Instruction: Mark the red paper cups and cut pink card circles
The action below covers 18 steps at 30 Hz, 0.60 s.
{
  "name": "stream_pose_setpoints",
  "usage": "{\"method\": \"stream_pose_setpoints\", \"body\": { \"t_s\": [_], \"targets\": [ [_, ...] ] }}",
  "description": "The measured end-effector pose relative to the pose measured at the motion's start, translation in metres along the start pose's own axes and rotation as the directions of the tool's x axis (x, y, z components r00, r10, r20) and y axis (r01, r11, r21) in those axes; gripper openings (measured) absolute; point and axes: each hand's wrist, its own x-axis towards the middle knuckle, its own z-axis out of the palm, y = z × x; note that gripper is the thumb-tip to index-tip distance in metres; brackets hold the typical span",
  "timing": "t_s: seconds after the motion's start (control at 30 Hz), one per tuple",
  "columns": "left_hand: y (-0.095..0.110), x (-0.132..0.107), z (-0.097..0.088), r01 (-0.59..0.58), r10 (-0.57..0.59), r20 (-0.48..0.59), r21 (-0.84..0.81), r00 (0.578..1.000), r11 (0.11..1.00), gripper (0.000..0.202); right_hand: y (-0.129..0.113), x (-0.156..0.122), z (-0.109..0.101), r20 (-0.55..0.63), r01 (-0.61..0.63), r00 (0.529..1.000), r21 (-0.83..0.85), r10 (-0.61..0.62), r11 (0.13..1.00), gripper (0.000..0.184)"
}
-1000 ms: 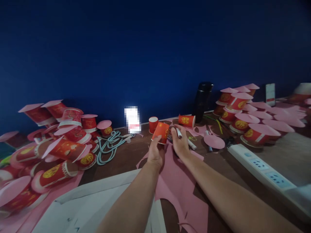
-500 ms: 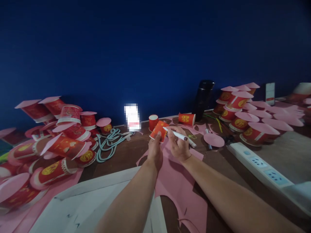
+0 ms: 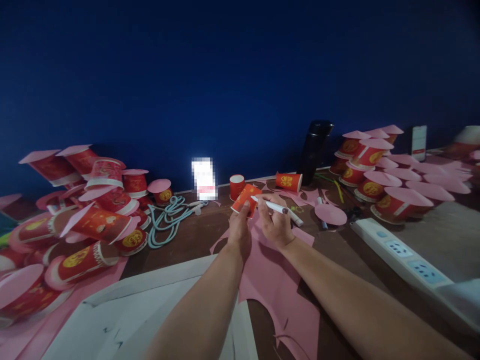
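Item one: a red cup [image 3: 247,196] with gold markings, held tilted above the desk [image 3: 146,267], near the middle of its far side. The left hand [image 3: 240,231] grips it, thumb laid on its wall.

Item two: a white marker [image 3: 273,205], pinched between thumb and fingers of the right hand [image 3: 276,226]. Change noted: a second ago it pointed its blunt end outward; now it lies slantwise, tip toward the cup's wall. Cup and marker are thus, I judge, in position for marking; from where I stand, whether the tip touches is too small to tell.

Surroundings: one upright cup [image 3: 236,188] just behind the held one; one cup on its side [image 3: 288,182], farther right; pink sheet [image 3: 279,285], cut along its edges, beneath the hands; loose pink disc [image 3: 330,214], right; coiled cord [image 3: 165,227], left; power strip [image 3: 405,255], near right.
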Motion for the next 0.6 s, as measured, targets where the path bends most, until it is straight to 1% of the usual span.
{"method": "stream_pose_setpoints", "body": {
  "t_s": [0.2, 0.37, 0.6],
  "targets": [
    [-0.0008, 0.0002, -0.0010, -0.023, 0.023, 0.004, 0.000, 1.000, 1.000, 0.029, -0.0001, 0.0007, 0.0000, 0.006, 0.021, 1.000, -0.039, -0.021, 0.999, 0.015],
    [-0.0008, 0.0007, -0.0011, -0.002, 0.001, -0.008, -0.009, 1.000, 1.000, 0.031, 0.0013, -0.0003, 0.0011, -0.002, 0.036, 0.999, -0.053, -0.037, 0.998, 0.016],
    [-0.0018, 0.0004, -0.0021, 0.001, -0.001, -0.005, -0.017, 1.000, 1.000, 0.031, -0.0003, 0.0002, 0.0008, 0.010, 0.023, 1.000, -0.022, -0.023, 0.999, 0.015]
  ]
}}
